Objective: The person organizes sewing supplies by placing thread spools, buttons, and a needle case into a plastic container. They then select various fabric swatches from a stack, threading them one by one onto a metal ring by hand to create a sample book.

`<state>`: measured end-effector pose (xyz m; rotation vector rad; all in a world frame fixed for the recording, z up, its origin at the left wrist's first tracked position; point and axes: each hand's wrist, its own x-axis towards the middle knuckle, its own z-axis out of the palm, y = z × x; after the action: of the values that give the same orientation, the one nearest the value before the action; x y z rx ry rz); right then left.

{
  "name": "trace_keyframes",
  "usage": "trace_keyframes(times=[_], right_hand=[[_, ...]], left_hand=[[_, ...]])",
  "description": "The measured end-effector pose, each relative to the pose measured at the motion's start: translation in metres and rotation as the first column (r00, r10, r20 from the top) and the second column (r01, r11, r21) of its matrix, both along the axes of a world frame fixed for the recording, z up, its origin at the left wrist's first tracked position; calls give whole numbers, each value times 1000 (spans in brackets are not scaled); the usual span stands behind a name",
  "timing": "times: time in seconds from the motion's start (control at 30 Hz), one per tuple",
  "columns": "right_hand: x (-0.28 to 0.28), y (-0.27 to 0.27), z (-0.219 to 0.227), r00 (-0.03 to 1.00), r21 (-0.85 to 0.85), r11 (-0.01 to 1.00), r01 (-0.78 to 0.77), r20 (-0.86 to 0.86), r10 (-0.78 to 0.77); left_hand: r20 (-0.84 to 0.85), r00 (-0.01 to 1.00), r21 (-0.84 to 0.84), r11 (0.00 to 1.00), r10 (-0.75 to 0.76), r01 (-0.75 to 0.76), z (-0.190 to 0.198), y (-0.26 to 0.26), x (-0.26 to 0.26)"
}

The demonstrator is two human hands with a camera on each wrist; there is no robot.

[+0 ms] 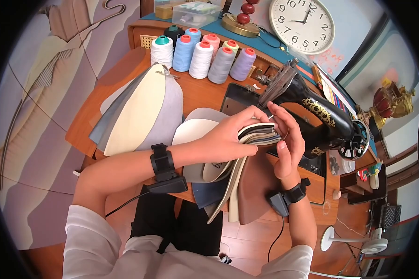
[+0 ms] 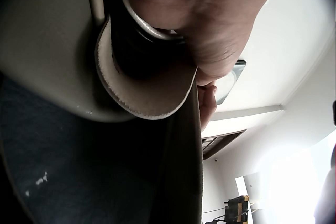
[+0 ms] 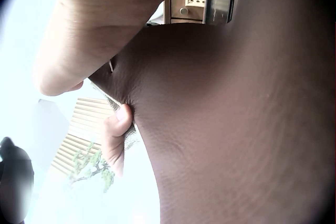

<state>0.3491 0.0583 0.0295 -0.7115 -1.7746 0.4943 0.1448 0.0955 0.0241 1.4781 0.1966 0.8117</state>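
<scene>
My left hand (image 1: 235, 135) grips a stack of leather swatches (image 1: 258, 134) bent over at its top, thumb on the near side and fingers over the far side. Cream, grey and dark layers show at the edges. A large brown swatch (image 1: 258, 186) hangs from the stack and fills much of the right wrist view. My right hand (image 1: 288, 139) curves around the stack's right end, fingers and thumb bent about a thin metal ring (image 1: 287, 135). Part of that ring is hidden by the fingers. A rolled swatch edge (image 2: 152, 109) shows below my left hand in the left wrist view.
A black sewing machine (image 1: 321, 107) stands right of my hands. Left lies a fan of leather swatches (image 1: 135, 111) on a ring. Several thread cones (image 1: 200, 60) line the table's back, before a lamp base (image 1: 239, 25) and a round clock (image 1: 302, 21). Pale swatches (image 1: 195, 128) lie beneath my left forearm.
</scene>
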Motion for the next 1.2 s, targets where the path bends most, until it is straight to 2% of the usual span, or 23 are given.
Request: trace_keyframes(times=[0.47,0.87,0.93,0.97,1.1,1.2], right_hand=[[-1,0,-2,1000,0,1000,-19,-6,19],[-2,0,-1,996,32,999,29,87,-31],[-11,-3,-1,999,71,997,38,-36,-36],[-11,-2,-3,996,46,999,11,-90,-7],[0,3,-9,999,-35,999,-6,-37,5],[-1,1,-10,994,-169,985,-29,-109,11]], left_hand=[[43,999,-20,1000,-22,23,-4,2,2],[2,1000,-40,999,-20,20,-5,2,2],[67,997,-7,999,39,-39,-5,1,4],[64,997,-5,999,39,-38,-5,1,3],[36,998,-7,999,48,-48,-2,2,2],[18,998,-30,998,55,-54,4,0,0]])
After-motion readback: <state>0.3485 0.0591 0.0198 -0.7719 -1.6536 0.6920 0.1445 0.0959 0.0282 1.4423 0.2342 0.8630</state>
